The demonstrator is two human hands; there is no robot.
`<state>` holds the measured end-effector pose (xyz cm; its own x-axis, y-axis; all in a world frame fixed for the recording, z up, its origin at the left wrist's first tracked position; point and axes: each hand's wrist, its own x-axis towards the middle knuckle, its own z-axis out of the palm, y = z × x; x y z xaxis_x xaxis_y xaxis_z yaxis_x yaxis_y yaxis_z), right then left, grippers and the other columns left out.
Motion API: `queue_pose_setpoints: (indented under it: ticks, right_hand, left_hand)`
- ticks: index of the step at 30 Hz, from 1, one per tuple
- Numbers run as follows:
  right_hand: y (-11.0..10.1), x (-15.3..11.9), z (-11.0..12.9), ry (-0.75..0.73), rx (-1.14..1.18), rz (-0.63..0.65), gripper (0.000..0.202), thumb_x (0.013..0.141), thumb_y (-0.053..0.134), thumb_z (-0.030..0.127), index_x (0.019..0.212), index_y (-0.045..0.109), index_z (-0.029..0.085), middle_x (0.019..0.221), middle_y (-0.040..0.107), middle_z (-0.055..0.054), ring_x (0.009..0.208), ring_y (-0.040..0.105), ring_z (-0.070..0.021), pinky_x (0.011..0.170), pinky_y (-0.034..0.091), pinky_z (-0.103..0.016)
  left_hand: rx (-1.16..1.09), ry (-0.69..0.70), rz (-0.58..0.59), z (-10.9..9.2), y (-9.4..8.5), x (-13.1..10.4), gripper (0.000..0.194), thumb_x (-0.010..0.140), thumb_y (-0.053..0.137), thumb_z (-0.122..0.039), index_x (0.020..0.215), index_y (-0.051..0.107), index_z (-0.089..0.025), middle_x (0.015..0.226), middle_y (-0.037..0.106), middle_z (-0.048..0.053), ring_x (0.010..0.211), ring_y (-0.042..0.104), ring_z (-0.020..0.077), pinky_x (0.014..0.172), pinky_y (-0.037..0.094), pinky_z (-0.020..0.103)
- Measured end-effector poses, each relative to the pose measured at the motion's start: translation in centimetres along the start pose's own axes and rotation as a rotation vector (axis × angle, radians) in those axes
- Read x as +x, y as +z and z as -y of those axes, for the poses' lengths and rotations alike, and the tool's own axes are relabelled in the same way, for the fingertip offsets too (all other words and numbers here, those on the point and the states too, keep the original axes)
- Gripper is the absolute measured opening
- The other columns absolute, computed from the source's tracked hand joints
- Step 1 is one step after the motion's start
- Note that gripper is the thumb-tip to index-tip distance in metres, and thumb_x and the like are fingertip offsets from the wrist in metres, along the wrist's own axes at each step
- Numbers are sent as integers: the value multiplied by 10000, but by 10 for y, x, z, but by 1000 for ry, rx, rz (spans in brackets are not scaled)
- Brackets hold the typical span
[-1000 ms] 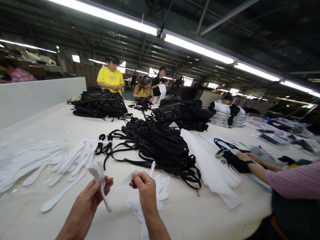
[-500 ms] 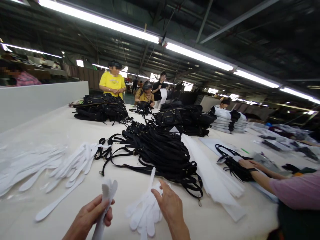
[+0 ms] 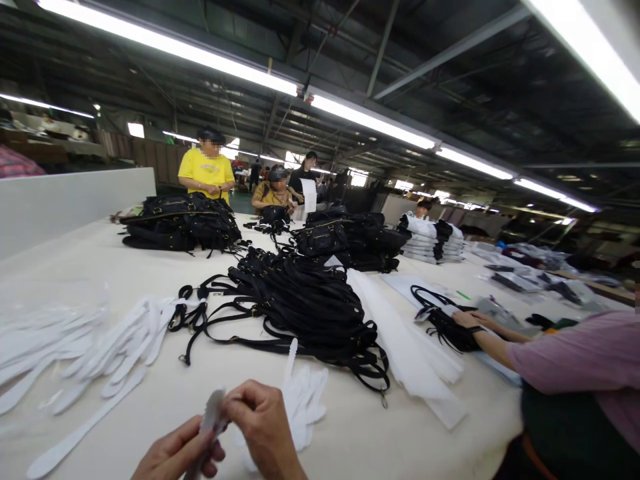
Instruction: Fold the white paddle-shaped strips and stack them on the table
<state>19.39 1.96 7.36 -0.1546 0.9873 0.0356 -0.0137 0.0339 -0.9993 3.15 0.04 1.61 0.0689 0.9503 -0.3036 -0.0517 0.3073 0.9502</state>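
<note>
White flat strips [image 3: 214,408] stand up out of my left hand [image 3: 177,448], whose fingers are wrapped round them. My right hand [image 3: 263,417] has come against the top of these strips, thumb and fingertips pinched on their edge. Behind my right hand lies a small pile of white strips [image 3: 306,400], partly covered by it. More long white strips [image 3: 125,340] are spread on the left of the table. A large heap of black straps [image 3: 305,300] with metal clips lies beyond my hands.
Black bags [image 3: 185,223] are stacked at the back left, others [image 3: 350,237] at the back centre. White sheets [image 3: 405,347] lie right of the straps. A co-worker in a pink sleeve [image 3: 565,353] handles a black bag at the right. Other people stand behind the table.
My right hand has moved left from the small pile to the strips in my left hand, and its fingers have closed on them. The view has shifted slightly to the right.
</note>
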Motion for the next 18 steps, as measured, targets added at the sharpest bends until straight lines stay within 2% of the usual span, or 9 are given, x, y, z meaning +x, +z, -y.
queue_pose_setpoints:
  ticks: [3, 5, 9, 12, 14, 18]
  right_hand:
    - [-3, 1, -1, -9, -21, -67, 95, 755, 699, 223, 684, 713, 163, 622, 658, 9, 619, 589, -135, 597, 431, -225]
    - [-11, 3, -1, -44, -15, -122, 130, 781, 688, 269, 705, 707, 167, 634, 644, 10, 637, 583, -136, 627, 446, -233]
    - [-41, 9, -7, -96, -55, -276, 238, 815, 665, 402, 758, 695, 173, 695, 634, -7, 682, 574, -155, 665, 467, -261]
    - [-63, 14, -20, -100, -168, -305, 280, 806, 667, 451, 751, 691, 178, 669, 618, -8, 674, 568, -166, 666, 467, -277]
    - [-76, 18, -32, -91, -217, -306, 308, 810, 653, 481, 755, 685, 180, 665, 615, -8, 682, 579, -173, 676, 475, -283]
    - [-104, 26, -54, -9, -372, -383, 398, 859, 525, 537, 825, 675, 170, 714, 645, -30, 709, 623, -194, 683, 496, -296]
  left_hand:
    - [-98, -45, -54, -3, -2, 3, 501, 618, 796, -589, 909, 774, -182, 823, 770, 89, 796, 706, 292, 814, 560, 385]
    - [-274, -69, -90, -8, -5, 4, 437, 653, 809, -515, 913, 756, -168, 878, 765, 79, 886, 700, 268, 903, 542, 366]
    - [-595, -3, -108, -21, -14, -1, 264, 761, 763, -384, 937, 701, -198, 735, 673, -17, 729, 636, 141, 846, 549, 307]
    - [-532, 28, 11, -30, -11, -9, 242, 819, 696, -425, 919, 671, -206, 647, 619, -37, 666, 576, 124, 772, 515, 272]
    - [-434, 37, 81, -34, -6, -13, 274, 838, 654, -473, 887, 655, -204, 593, 604, -40, 619, 553, 125, 786, 484, 284]
    - [-336, 29, 40, -38, -6, -17, 319, 825, 633, -528, 853, 650, -211, 454, 492, -98, 436, 415, 87, 910, 444, 359]
